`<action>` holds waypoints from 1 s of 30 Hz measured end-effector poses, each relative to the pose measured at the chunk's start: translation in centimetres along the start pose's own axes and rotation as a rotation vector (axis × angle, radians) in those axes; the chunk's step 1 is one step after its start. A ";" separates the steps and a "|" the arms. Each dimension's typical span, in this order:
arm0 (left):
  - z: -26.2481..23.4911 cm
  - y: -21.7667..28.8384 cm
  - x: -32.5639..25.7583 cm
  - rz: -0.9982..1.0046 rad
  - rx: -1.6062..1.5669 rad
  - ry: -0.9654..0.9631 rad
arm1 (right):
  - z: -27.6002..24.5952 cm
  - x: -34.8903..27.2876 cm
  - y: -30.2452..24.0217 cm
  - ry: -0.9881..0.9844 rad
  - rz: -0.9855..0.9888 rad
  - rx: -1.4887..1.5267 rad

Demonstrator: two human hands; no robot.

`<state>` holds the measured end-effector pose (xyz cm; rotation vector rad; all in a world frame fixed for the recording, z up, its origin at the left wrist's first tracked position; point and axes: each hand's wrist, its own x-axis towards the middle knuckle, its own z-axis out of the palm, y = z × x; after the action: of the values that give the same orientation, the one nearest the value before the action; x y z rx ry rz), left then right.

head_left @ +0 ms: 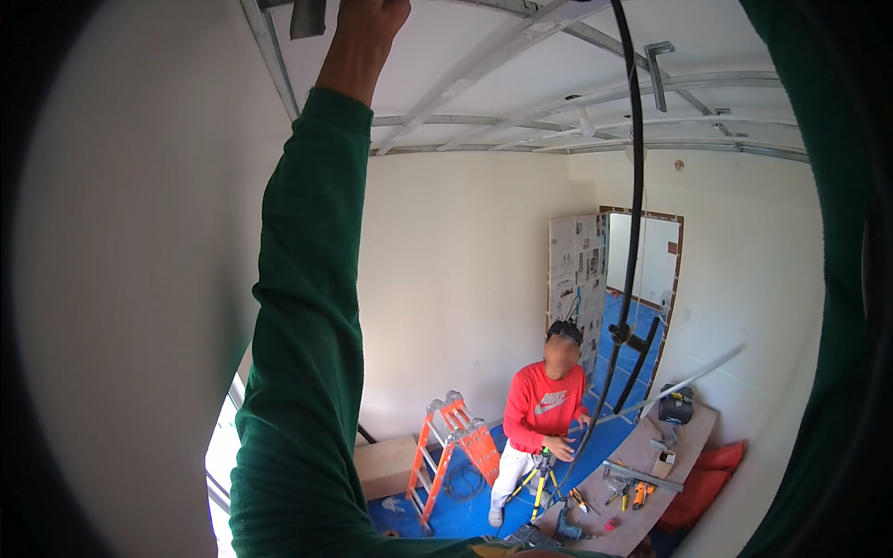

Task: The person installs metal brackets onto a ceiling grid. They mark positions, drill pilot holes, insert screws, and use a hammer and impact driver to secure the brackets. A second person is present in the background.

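Note:
My left hand (374,11) is raised to the top edge of the view at the metal ceiling frame. Only the wrist and lower back of the hand show; its fingers are cut off, so its grip cannot be made out. Just left of it hangs a short grey metal piece (308,19). A metal ceiling channel (484,65) runs close by on the right. My right arm shows only as a green sleeve (828,186) along the right rim, reaching up, with the hand out of view. A black cable (636,167) hangs down from the top edge in front of me.
Below, a person in a red top (544,405) stands beside an orange folding ladder (451,446) and a yellow-legged tripod (541,488). A work board (684,456) carries power tools and hand tools. Blue sheeting (465,507) covers the floor. A metal bracket (659,74) hangs from the ceiling frame.

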<state>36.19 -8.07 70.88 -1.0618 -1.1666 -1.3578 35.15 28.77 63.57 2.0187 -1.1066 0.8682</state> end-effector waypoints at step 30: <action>-0.6 0.0 1.2 0.005 0.078 0.063 | -0.2 -0.7 1.8 0.021 0.063 -0.023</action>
<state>36.02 -8.80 72.02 -0.9590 -1.1607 -1.3216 33.20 28.50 63.56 1.9617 -1.1686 0.9023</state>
